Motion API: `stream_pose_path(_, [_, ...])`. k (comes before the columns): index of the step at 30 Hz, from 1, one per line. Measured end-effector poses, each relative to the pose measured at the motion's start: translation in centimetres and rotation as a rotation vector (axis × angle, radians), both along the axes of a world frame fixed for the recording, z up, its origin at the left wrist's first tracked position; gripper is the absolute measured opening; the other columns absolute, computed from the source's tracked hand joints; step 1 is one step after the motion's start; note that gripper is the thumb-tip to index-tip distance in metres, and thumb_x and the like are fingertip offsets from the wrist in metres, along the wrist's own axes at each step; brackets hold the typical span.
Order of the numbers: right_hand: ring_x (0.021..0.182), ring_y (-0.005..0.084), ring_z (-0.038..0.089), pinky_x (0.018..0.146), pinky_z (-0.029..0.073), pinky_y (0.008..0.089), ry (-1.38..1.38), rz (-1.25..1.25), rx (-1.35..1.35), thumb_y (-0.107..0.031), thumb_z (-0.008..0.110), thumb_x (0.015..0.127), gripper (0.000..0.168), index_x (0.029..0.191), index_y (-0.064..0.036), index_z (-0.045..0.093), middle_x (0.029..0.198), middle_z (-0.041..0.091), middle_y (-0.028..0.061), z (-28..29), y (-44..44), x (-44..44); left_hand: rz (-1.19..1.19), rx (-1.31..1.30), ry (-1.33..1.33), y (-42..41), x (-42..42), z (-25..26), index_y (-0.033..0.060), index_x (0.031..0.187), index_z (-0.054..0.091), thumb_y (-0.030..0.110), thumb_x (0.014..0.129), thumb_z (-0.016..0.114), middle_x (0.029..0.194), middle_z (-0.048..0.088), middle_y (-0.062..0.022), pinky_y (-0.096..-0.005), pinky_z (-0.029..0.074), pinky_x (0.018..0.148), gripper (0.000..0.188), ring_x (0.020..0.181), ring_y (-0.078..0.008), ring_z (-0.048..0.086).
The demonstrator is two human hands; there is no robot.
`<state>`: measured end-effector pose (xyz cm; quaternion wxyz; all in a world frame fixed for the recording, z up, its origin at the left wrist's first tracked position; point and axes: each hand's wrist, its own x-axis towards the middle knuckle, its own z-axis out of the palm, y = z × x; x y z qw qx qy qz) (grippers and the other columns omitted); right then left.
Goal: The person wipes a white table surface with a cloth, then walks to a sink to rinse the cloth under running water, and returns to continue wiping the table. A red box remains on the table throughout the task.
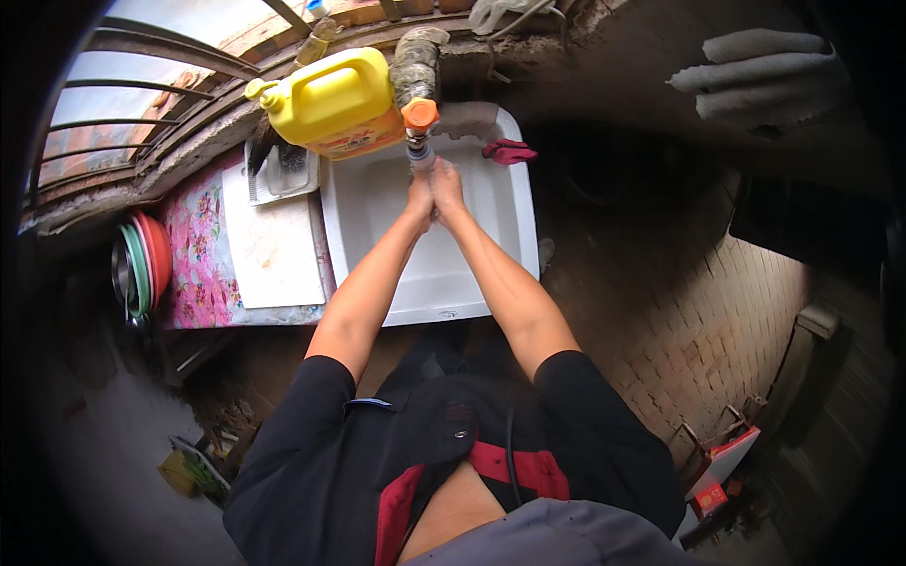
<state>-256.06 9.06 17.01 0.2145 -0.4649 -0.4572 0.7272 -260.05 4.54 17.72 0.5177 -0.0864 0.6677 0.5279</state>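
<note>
My left hand (pixel 420 197) and my right hand (pixel 446 187) are side by side and touching, just below the grey spout of a tap (pixel 420 154). Water seems to run over them. Any object between the palms is hidden, and the fingers are partly out of sight under the spout. Both forearms reach over a white sink basin (pixel 432 283). An orange tap knob (pixel 420 113) sits above the spout. To its left, a large yellow plastic jug (pixel 333 99) with a pump top leans over the basin's back left corner. A dark red cloth (pixel 508 151) hangs over the right rim.
Left of the basin, a white board (pixel 269 247) lies on a floral tablecloth (pixel 198 255). A plastic tray (pixel 284 172) stands behind it. Several nested bowls (pixel 150 265) rest at the table's left end. A barred window (pixel 156 106) is at upper left. Grey cloths (pixel 764 74) hang at upper right.
</note>
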Motion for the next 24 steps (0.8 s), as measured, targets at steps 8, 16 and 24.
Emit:
stream_pose_path(8, [0.080, 0.0213, 0.060, 0.071, 0.050, 0.0372, 0.265, -0.012, -0.770, -0.030, 0.044, 0.099, 0.029, 0.094, -0.006, 0.058, 0.086, 0.063, 0.0089, 0.8, 4.0, -0.1, -0.486, -0.139, 0.872, -1.2, 0.0, 2.6, 0.0035, 0.115, 0.057, 0.047, 0.098, 0.030, 0.103, 0.064, -0.0250, -0.0496, 0.046, 0.081, 0.054, 0.096, -0.0440, 0.060])
stream_pose_path(16, [0.115, 0.0275, 0.053, 0.093, 0.044, 0.0425, -0.242, 0.274, -0.143, -0.036, 0.049, 0.096, 0.044, 0.129, -0.007, 0.050, 0.126, 0.056, 0.0135, 5.8, 4.1, 2.6, 0.249, 0.229, -0.520, -1.0, -3.4, 3.0, 0.0053, 0.107, 0.060, 0.028, 0.096, 0.050, 0.100, 0.068, -0.0086, -0.0370, 0.058, 0.076, 0.027, 0.087, -0.0216, 0.068])
stream_pose_path(24, [0.100, 0.0332, 0.058, 0.089, 0.047, 0.0427, -0.186, 0.193, 0.831, -0.004, 0.060, 0.082, 0.041, 0.122, -0.004, 0.052, 0.112, 0.057, 0.0190, 17.0, 7.3, 4.1, 0.424, 0.259, -0.762, -0.7, -3.9, 0.5, 0.0051, 0.100, 0.061, 0.030, 0.096, 0.054, 0.091, 0.068, -0.0086, -0.0406, 0.059, 0.066, 0.026, 0.076, -0.0246, 0.068])
